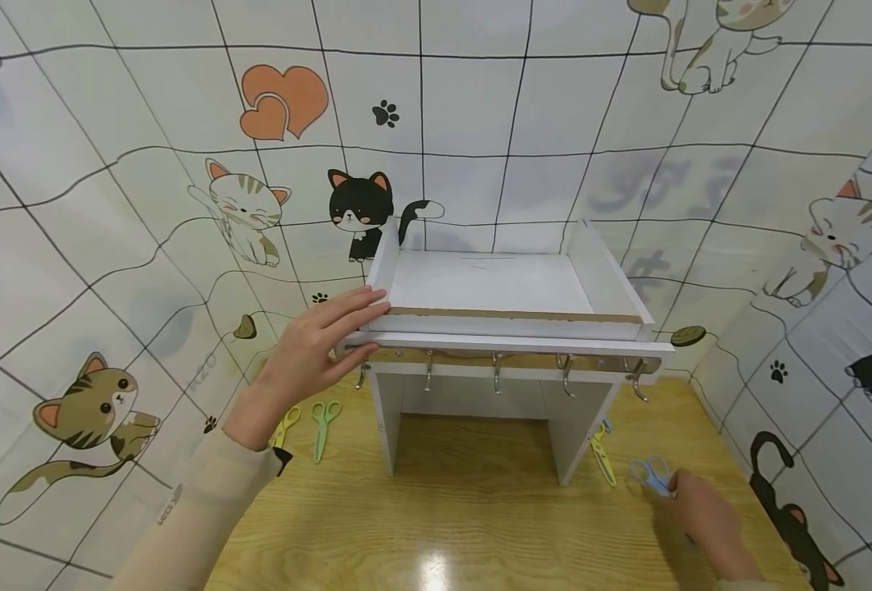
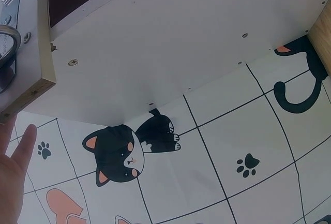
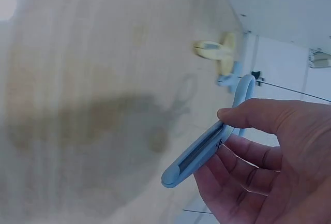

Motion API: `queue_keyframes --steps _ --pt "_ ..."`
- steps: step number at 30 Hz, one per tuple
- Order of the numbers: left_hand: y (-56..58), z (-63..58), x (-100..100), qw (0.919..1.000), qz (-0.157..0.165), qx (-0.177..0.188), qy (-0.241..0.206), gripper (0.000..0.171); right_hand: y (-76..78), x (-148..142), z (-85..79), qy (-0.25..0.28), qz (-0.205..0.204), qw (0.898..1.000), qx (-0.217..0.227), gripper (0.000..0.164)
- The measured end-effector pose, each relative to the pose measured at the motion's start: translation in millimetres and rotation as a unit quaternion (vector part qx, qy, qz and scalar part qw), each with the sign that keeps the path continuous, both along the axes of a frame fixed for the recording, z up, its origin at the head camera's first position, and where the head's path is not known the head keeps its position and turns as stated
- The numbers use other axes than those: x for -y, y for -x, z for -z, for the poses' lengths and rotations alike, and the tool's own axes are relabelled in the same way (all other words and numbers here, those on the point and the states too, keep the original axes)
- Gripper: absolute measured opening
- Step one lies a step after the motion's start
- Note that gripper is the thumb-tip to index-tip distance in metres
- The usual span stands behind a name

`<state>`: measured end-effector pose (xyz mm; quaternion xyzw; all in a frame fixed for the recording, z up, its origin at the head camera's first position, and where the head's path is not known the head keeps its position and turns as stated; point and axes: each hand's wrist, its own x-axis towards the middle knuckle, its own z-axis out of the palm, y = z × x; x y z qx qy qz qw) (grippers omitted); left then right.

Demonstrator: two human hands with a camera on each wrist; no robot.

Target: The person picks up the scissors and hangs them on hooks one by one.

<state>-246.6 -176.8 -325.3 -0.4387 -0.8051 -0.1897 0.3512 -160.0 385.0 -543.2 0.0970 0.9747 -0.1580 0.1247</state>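
Observation:
A white wooden shelf [image 1: 510, 327] stands on the table, with a tray-like top and several metal hooks [image 1: 497, 373] along its front rail. My left hand [image 1: 306, 349] rests on the shelf's left front corner, fingers extended along the upper edge and thumb lower by the rail. In the left wrist view, its fingers [image 2: 23, 146] show beside the corner, under the white side panel [image 2: 170, 32]. Over the table at the right, my right hand [image 1: 705, 517] pinches light-blue scissors [image 3: 196, 154] between thumb and fingers. Their blades are closed and point away from the palm.
Green scissors [image 1: 321, 427] and yellow scissors [image 1: 288, 419] lie left of the shelf. Another yellow pair [image 1: 602, 460] lies by its right leg, with something blue behind. Cat-patterned white sheeting [image 1: 473, 98] surrounds the wooden table [image 1: 436, 509].

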Motion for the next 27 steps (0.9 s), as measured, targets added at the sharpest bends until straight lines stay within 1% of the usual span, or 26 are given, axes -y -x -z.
queue_keyframes --steps 4,6,10,14,16,19,22,27 --pt "0.0 0.2 0 1.0000 0.000 0.002 -0.002 0.048 4.3 -3 -15.3 0.020 -0.004 1.000 -0.023 0.030" --pt "0.3 0.7 1 1.0000 0.000 0.003 -0.003 0.047 4.9 -3 -23.8 0.017 -0.010 0.999 -0.049 0.030" --pt "0.3 1.0 1 1.0000 -0.002 0.005 0.000 0.046 4.6 -1 -47.1 0.004 -0.009 0.996 -0.088 0.034" --pt "-0.2 0.1 0 1.0000 -0.004 0.007 0.002 0.046 3.0 6 -72.7 -0.009 -0.015 0.991 -0.136 0.037" --pt "-0.5 0.1 0 1.0000 -0.005 0.007 0.002 0.047 2.0 11 -84.3 -0.015 -0.026 0.985 -0.170 0.036" --pt "-0.8 0.4 1 0.9999 -0.007 0.010 0.003 0.047 0.2 18 -99.1 -0.025 -0.038 0.974 -0.223 0.032" --pt "-1.0 1.0 1 0.9999 -0.007 0.011 0.001 0.048 -2.2 25 -111.1 -0.036 -0.038 0.962 -0.269 0.030" --pt "-0.9 1.3 1 0.9999 -0.005 0.011 -0.003 0.048 -7.3 36 -131.0 -0.041 -0.026 0.945 -0.324 0.031"
